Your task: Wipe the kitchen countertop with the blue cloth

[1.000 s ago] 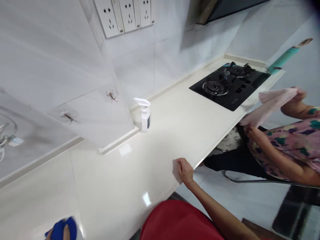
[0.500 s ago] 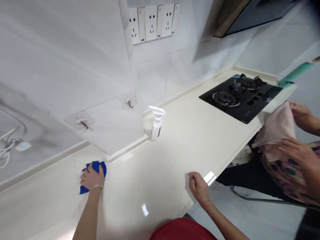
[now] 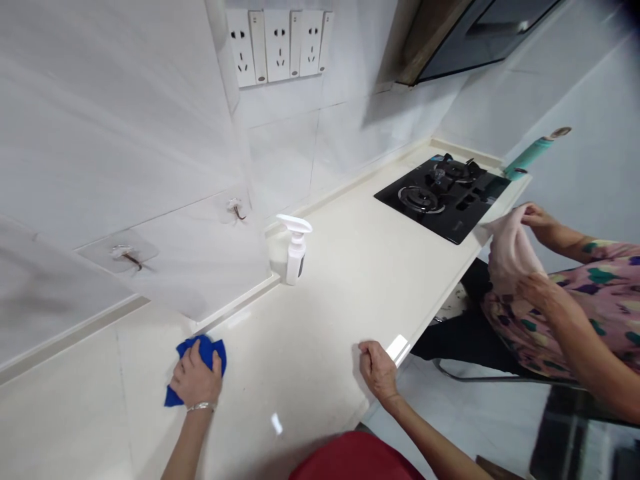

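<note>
My left hand (image 3: 197,379), with a bracelet at the wrist, presses a blue cloth (image 3: 218,355) onto the pale countertop (image 3: 320,313), near the foot of the jutting wall corner. Its fingers spread over the cloth, which shows on both sides. My right hand (image 3: 379,371) is a closed fist resting at the counter's front edge, and nothing shows in it. Between and beyond my hands, a white spray bottle (image 3: 296,257) stands upright against the wall corner.
A black gas hob (image 3: 443,197) is set in the far counter, with a green roll (image 3: 530,157) behind it. To the right, another person (image 3: 590,300) holds a pale pink cloth (image 3: 510,257). Wall hooks (image 3: 131,257) and sockets (image 3: 277,47) sit above the counter.
My left hand has slid the blue cloth rightward and nearer to me, past the wall corner. My right fist stays at the edge. The other person's cloth has changed shape. The view has shifted right.
</note>
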### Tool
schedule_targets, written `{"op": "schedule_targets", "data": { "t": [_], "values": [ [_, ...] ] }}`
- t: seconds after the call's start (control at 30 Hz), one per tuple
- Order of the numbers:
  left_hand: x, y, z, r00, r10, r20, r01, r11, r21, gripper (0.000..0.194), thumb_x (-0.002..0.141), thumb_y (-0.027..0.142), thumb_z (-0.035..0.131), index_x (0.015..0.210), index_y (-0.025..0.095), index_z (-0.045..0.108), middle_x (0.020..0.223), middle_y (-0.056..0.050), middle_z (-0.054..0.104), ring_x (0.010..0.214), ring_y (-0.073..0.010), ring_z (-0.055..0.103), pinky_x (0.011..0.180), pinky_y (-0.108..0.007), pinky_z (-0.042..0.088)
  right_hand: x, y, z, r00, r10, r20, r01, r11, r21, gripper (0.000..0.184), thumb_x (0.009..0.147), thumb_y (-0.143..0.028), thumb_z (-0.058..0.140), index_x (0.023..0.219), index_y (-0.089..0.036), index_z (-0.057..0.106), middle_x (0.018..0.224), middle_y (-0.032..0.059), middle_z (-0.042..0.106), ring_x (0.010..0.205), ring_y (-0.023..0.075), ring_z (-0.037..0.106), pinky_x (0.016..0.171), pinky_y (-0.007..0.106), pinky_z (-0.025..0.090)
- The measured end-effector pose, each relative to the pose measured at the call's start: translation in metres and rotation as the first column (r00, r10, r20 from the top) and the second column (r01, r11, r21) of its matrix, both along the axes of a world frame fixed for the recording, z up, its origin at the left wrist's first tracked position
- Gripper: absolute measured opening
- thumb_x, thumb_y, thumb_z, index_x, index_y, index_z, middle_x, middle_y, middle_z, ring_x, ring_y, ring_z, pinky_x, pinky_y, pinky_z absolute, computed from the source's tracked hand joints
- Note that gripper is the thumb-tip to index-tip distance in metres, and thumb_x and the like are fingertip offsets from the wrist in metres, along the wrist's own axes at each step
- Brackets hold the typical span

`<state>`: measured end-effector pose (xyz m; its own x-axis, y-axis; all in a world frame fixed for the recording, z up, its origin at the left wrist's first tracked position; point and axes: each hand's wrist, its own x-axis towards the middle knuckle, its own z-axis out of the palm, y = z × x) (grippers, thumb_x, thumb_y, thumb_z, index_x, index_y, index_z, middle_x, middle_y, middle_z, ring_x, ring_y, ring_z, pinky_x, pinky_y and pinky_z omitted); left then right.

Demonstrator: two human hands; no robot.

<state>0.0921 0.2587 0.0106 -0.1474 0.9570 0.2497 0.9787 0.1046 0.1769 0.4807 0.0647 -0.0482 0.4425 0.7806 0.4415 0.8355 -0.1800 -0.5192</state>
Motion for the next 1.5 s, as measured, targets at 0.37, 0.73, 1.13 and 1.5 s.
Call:
{"op": "schedule_targets", "data": {
  "t": [0.37,0.73,1.13,1.5],
  "values": [
    [0.113,0.032,-0.001,0.967,-0.253,0.020,0.254,0.967,-0.018,0.059,0.097,0.044,0.037,0.142,0.009,0.050,0.133,-0.022,0.054,0.125,-0.0392,0.041,0.101,-0.054,0.034,-0.002,0.001,0.003,0.999,0.008,-0.049,-0.009,1.000,-0.015,0.023,0.086,-0.009,0.038,0.092,-0.023,0.056,0.083,0.0021,0.061,0.075,0.0169,0.058,0.072,0.030,0.047],
    [0.139,0.034,-0.014,0.917,-0.398,0.030,0.398,0.917,0.021,0.056,0.098,0.041,0.038,0.143,0.011,0.051,0.138,-0.019,0.055,0.127,-0.0365,0.043,0.104,-0.052,0.033,-0.002,0.002,0.001,0.999,0.012,-0.038,-0.012,1.000,-0.020,0.022,0.086,-0.008,0.039,0.092,-0.023,0.055,0.083,0.0021,0.060,0.077,0.0178,0.059,0.074,0.031,0.048],
    [0.188,0.049,-0.009,0.765,-0.628,0.139,0.641,0.765,-0.071,0.051,0.093,0.038,0.052,0.142,0.025,0.054,0.142,-0.011,0.056,0.130,-0.0323,0.044,0.106,-0.050,0.033,0.000,0.003,-0.002,1.000,0.005,0.004,-0.005,0.999,0.035,0.021,0.084,-0.010,0.040,0.089,-0.024,0.054,0.078,0.0003,0.059,0.070,0.0168,0.058,0.068,0.029,0.047],
    [0.104,0.040,-0.008,0.818,-0.549,0.171,0.571,0.811,-0.129,0.050,0.093,0.037,0.053,0.142,0.029,0.054,0.141,-0.009,0.057,0.127,-0.0306,0.049,0.104,-0.047,0.038,0.001,0.003,-0.003,0.999,0.009,0.047,-0.011,0.999,0.045,0.023,0.085,-0.008,0.037,0.091,-0.023,0.055,0.082,0.0006,0.060,0.072,0.0162,0.059,0.069,0.029,0.047]
  ]
}}
